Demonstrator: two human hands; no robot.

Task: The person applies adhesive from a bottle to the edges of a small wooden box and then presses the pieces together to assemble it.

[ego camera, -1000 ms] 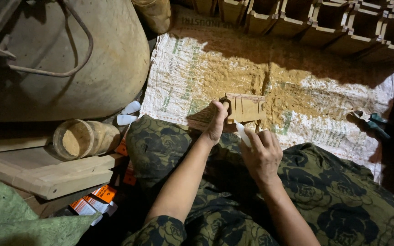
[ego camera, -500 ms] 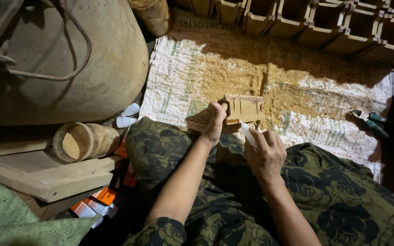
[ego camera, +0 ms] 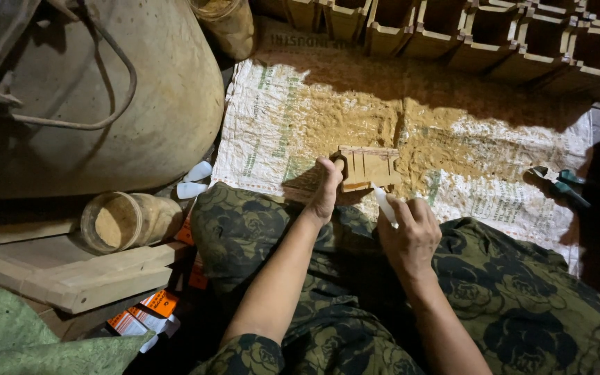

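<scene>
**Small wooden box held on a sawdust-strewn sack**

The left hand [ego camera: 327, 186] gripped the near-left corner of a small wooden box [ego camera: 367, 167], its fingers clamped around the edge with the thumb on top; the box sat on a white woven sack [ego camera: 494, 201] spread on the floor, just beyond the person's knees; the right hand [ego camera: 411, 232] was closed on a small white tube [ego camera: 385, 204], fingers curled tight about it, its tip pointing at the near edge of the box and just beside it, though whether it touched could not be told; both forearms reached out over legs in dark fabric with a floral print [ego camera: 522, 292].

Yellowish sawdust [ego camera: 383, 111] lay thick over the middle of the sack, around and beyond the box; along the far edge stood a row of open wooden boxes [ego camera: 494, 35], partly in shadow; at the right edge of the sack lay a pair of pliers with green handles [ego camera: 560, 182], well apart from both hands.

To the left rose a large rounded drum [ego camera: 140, 90] with a bent wire handle; near it lay a jar [ego camera: 128, 220] on its side, holding sawdust, resting beside wooden planks [ego camera: 85, 278]; two small white tubes [ego camera: 194, 179] lay between the drum and the sack; orange and white packets [ego camera: 144, 316] showed under the planks; green cloth [ego camera: 8, 326] filled the near-left corner.
</scene>
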